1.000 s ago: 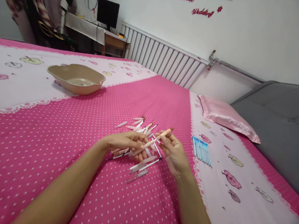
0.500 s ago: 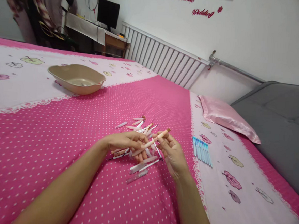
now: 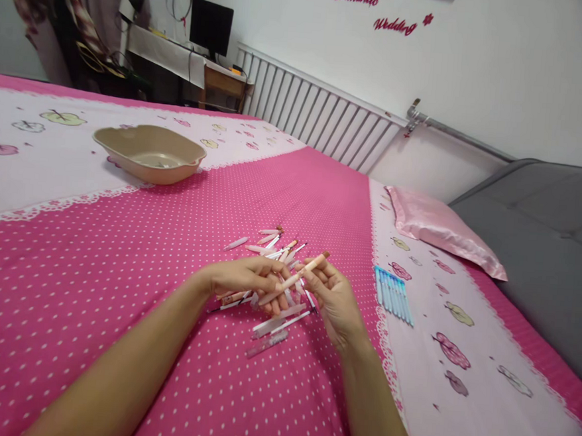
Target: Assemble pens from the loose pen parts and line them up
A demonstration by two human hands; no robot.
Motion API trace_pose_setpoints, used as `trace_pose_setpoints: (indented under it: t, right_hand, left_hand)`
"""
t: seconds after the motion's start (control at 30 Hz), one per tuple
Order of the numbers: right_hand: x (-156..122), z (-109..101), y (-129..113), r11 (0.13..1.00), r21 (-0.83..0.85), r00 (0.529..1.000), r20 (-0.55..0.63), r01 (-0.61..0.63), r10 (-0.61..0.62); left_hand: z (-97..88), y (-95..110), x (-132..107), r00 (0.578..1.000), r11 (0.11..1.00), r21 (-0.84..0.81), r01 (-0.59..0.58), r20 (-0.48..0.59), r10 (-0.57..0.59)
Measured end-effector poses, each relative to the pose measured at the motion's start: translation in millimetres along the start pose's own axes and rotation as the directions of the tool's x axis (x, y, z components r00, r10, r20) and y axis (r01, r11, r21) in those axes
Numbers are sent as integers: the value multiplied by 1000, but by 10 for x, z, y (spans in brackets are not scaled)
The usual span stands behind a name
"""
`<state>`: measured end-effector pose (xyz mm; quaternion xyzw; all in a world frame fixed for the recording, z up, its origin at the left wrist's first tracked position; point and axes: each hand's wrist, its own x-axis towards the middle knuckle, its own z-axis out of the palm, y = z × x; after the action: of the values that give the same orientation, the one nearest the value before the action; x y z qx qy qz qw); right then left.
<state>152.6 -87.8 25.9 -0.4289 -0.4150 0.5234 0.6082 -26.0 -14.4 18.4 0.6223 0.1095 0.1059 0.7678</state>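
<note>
- In the head view, the pen [image 3: 292, 280] is held aslant above loose parts [image 3: 279, 325] on the bed [image 3: 185, 370].
- It is best kept straight between both hands, with any force applied along its length, not across.
- Its lower part is gripped by the left hand's [image 3: 250, 273] fingers; nearer the tip, it is pinched between the right hand's [image 3: 337, 301] thumb and fingers.

A white wall [image 3: 490, 72] bore red lettering [image 3: 395, 26] – "Romantic Wedding" – above a slatted radiator [image 3: 313, 105]. To the left stood a cloth-covered desk [image 3: 166, 50] with a black monitor [image 3: 211, 26], and on the right a grey padded headboard [image 3: 554, 223] rose beside a pink satin pillow [image 3: 442, 228].
</note>
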Motion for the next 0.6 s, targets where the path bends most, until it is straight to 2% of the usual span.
trace_pose_setpoints:
  t: [0.3, 0.47, 0.6]
  right_hand:
    - [-4, 11, 16, 996, -82, 997, -56, 40, -45]
    - [-33, 54, -2, 987, -147, 997, -45, 61, -69]
    - [-46, 49, -25, 992, -118, 999, -2, 34, -35]
  left_hand:
    - [23, -35, 54, 999, 998, 51, -34, -14, 35]
    - [60, -3, 53, 999, 996, 86, -32, 13, 31]
    - [53, -10, 44, 999, 996, 80, -34, 12, 33]
